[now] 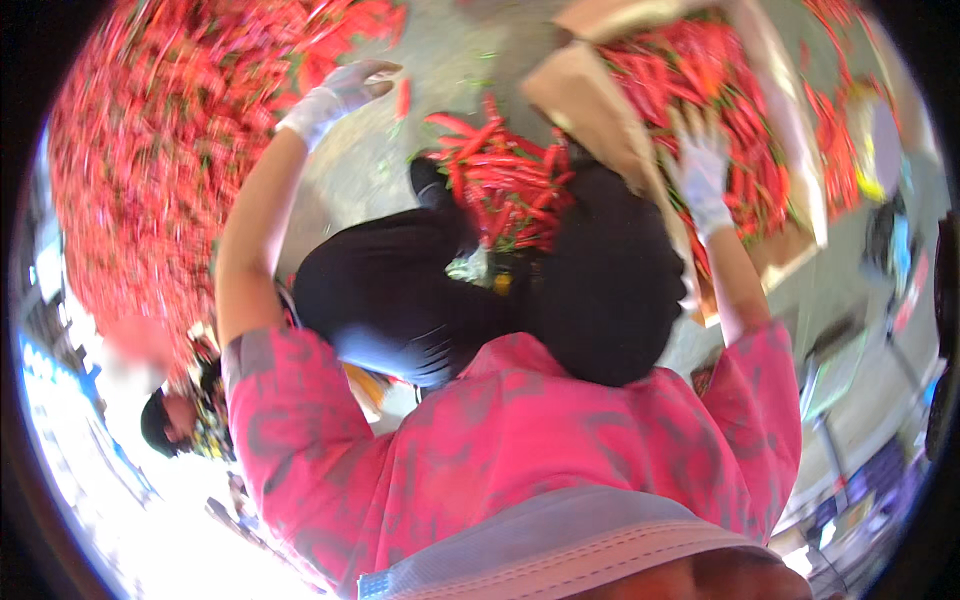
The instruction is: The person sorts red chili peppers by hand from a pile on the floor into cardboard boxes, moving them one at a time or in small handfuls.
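Red chili peppers lie heaped on the floor between my bent legs. My left hand, in a white glove, is beside the right edge of a very large heap of red chilies; its fingers are curled apart with nothing seen in them. A single chili lies on the floor just right of those fingers. Also gloved in white, my right hand rests flat with spread fingers on the chilies that fill an open cardboard box. Green stems show among the box's chilies.
Concrete floor runs between the large heap and the box. More chilies lie right of the box, near a pale round container. At the left, a person in a dark cap is near the large heap. A stool-like object stands at right.
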A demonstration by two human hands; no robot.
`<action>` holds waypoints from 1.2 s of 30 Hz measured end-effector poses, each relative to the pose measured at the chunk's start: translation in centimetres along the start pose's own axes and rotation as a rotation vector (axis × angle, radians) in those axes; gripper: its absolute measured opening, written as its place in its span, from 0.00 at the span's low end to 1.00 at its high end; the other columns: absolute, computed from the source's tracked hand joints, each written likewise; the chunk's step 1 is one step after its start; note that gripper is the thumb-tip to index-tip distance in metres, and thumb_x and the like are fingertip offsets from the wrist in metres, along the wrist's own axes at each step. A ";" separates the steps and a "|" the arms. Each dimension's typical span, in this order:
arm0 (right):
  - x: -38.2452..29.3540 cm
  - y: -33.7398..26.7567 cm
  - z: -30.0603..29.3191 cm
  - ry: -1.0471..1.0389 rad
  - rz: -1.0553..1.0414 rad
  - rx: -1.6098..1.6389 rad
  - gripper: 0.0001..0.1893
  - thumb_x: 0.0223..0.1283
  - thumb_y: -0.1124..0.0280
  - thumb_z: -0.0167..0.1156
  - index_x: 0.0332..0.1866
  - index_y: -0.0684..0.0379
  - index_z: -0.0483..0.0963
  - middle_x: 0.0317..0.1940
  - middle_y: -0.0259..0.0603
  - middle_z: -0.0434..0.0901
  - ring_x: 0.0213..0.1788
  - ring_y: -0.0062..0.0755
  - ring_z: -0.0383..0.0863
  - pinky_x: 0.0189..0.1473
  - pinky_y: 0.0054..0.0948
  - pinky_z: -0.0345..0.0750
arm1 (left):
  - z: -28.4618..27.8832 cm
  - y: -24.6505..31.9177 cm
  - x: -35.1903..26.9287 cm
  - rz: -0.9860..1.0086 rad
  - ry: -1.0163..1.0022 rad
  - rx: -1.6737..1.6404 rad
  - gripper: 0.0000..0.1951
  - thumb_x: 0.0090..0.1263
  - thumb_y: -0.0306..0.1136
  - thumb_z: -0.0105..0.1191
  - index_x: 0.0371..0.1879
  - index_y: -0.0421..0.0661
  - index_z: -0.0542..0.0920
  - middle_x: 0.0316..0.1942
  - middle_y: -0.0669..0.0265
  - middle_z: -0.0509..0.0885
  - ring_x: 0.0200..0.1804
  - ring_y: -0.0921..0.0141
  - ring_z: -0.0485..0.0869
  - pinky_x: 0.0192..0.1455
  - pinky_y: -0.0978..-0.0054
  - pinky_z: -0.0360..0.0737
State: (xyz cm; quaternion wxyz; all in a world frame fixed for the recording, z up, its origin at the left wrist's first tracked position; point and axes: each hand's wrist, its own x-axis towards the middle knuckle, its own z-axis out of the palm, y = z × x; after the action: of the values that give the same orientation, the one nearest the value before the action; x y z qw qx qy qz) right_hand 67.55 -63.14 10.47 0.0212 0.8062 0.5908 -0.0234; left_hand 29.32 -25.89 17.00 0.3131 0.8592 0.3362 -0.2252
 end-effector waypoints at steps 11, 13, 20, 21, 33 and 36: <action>10.4 -4.4 -12.5 -0.195 -0.026 0.255 0.18 0.58 0.69 0.57 0.54 0.59 0.72 0.57 0.48 0.70 0.60 0.46 0.69 0.62 0.39 0.65 | 16.7 -9.2 8.2 -0.457 0.372 -0.027 0.19 0.63 0.46 0.50 0.48 0.47 0.78 0.40 0.54 0.82 0.44 0.61 0.82 0.47 0.65 0.76; 16.1 -8.4 -13.8 -0.113 -0.342 0.203 0.16 0.58 0.73 0.56 0.52 0.62 0.72 0.50 0.48 0.75 0.56 0.44 0.72 0.58 0.36 0.69 | 17.1 -9.4 9.3 -0.416 0.410 -0.090 0.18 0.63 0.46 0.52 0.43 0.46 0.79 0.38 0.57 0.82 0.43 0.60 0.82 0.45 0.64 0.77; 37.1 -31.9 0.1 -0.269 -0.954 0.033 0.23 0.60 0.66 0.54 0.62 0.47 0.66 0.61 0.43 0.65 0.62 0.45 0.65 0.60 0.39 0.67 | 9.2 -25.7 9.0 -0.600 0.953 -0.167 0.20 0.61 0.49 0.53 0.45 0.48 0.80 0.52 0.53 0.75 0.54 0.58 0.74 0.57 0.65 0.70; 39.9 -35.3 1.8 -0.234 -0.951 0.021 0.23 0.60 0.60 0.52 0.62 0.45 0.66 0.63 0.41 0.63 0.64 0.46 0.62 0.60 0.46 0.66 | 8.5 -28.3 9.1 -0.644 1.079 -0.030 0.21 0.62 0.49 0.53 0.47 0.47 0.79 0.61 0.54 0.70 0.62 0.58 0.69 0.63 0.66 0.66; 33.9 -43.4 9.5 -0.059 -0.757 0.203 0.22 0.53 0.57 0.57 0.55 0.45 0.72 0.65 0.39 0.59 0.64 0.57 0.58 0.59 0.55 0.63 | 17.2 -18.2 9.5 -0.454 1.256 -0.457 0.13 0.59 0.35 0.58 0.41 0.45 0.78 0.63 0.44 0.63 0.55 0.47 0.72 0.57 0.58 0.72; 37.6 -39.2 11.5 0.110 -0.742 0.502 0.15 0.52 0.59 0.55 0.45 0.50 0.77 0.46 0.42 0.77 0.48 0.47 0.75 0.50 0.43 0.74 | 20.2 -15.5 8.1 -0.323 1.168 -0.840 0.12 0.59 0.30 0.58 0.41 0.41 0.78 0.64 0.46 0.63 0.56 0.54 0.73 0.57 0.66 0.71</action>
State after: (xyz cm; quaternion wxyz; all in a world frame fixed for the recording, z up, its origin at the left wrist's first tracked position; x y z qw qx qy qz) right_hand 41.36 -16.29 -3.57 -0.2164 0.5201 0.8161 -0.1290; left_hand 20.07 -27.33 -7.97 0.3488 0.5864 0.6285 0.3733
